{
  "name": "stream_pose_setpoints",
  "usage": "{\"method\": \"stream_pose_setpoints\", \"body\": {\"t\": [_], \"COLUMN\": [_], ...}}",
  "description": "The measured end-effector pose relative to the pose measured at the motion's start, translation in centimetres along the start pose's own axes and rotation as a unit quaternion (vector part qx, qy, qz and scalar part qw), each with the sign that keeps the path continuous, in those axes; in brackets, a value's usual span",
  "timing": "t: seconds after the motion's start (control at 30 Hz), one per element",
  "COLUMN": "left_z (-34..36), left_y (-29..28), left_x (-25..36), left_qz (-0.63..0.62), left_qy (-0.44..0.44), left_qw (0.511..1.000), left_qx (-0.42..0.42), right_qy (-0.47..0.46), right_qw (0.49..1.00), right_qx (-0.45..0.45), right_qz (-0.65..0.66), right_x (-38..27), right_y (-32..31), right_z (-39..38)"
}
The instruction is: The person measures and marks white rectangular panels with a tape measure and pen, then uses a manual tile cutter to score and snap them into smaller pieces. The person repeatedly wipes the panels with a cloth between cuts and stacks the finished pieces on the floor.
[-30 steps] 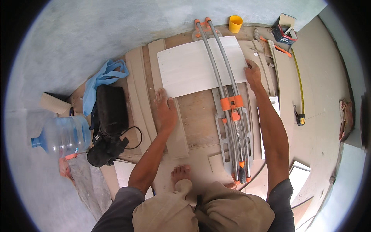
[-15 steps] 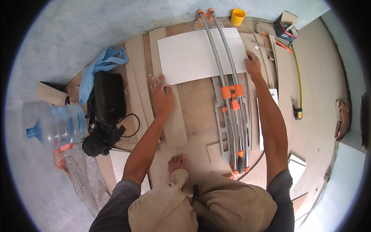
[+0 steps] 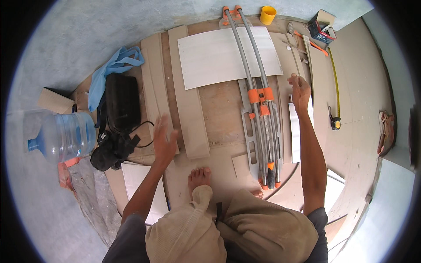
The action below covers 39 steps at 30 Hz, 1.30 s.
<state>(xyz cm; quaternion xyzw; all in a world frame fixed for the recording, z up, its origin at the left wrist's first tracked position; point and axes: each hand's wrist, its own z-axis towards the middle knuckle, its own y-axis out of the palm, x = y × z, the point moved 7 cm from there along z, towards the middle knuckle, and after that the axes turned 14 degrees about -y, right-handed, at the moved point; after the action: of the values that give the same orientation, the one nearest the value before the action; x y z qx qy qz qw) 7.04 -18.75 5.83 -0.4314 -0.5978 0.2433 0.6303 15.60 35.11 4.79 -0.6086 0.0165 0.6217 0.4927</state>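
A white tile lies across the tile cutter, under its two steel rails. My left hand hovers open, fingers apart, over the tan strips left of the cutter, below and left of the tile's near corner, holding nothing. Beside it is a black bag with a looped black cord. My right hand is off the tile, just right of its near right corner, with loosely bent, parted fingers and nothing visible in them. A narrow white piece lies below that hand.
Blue fabric straps, a large water bottle and tan strips are at left. At back and right are a yellow cup, a box, an orange-handled hammer and a tape measure, partly extended. Walls bound the space.
Both hands have left the tile's edges: my left moved down and leftward, my right rightward. The view has shifted, so the scene sits higher in the picture.
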Motion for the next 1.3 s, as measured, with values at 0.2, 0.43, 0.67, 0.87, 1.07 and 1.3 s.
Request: {"method": "stream_pose_setpoints", "body": {"t": [0.2,0.43,0.67,0.87,1.07,1.3], "left_z": [-10.5,-23.3,-40.4,-47.7,-56.1,-57.7], "left_y": [-7.5,-16.8,-15.6,-9.7,-10.4,-7.3], "left_x": [-7.4,-17.5,-24.0,-22.5,-25.8,-27.8], "left_qz": [0.039,0.066,0.141,0.153,0.217,-0.013], "left_qy": [-0.085,-0.227,-0.413,-0.459,-0.686,-0.660], "left_qw": [0.996,0.961,0.898,0.872,0.694,0.750], "left_qx": [0.009,0.146,0.054,-0.076,0.032,0.039], "right_qy": [-0.050,-0.003,0.015,0.004,-0.007,-0.024], "right_qw": [0.998,0.997,0.996,0.994,0.994,0.991], "right_qx": [-0.013,-0.036,-0.063,-0.088,-0.101,-0.128], "right_qz": [0.032,0.070,0.067,0.063,0.036,0.004], "right_x": [0.1,3.6,1.1,2.1,1.2,1.6], "right_y": [-1.5,-4.0,-5.3,-6.2,-6.1,-6.5], "right_z": [-4.3,-7.2,-9.0,-9.3,-10.0,-11.7]}}
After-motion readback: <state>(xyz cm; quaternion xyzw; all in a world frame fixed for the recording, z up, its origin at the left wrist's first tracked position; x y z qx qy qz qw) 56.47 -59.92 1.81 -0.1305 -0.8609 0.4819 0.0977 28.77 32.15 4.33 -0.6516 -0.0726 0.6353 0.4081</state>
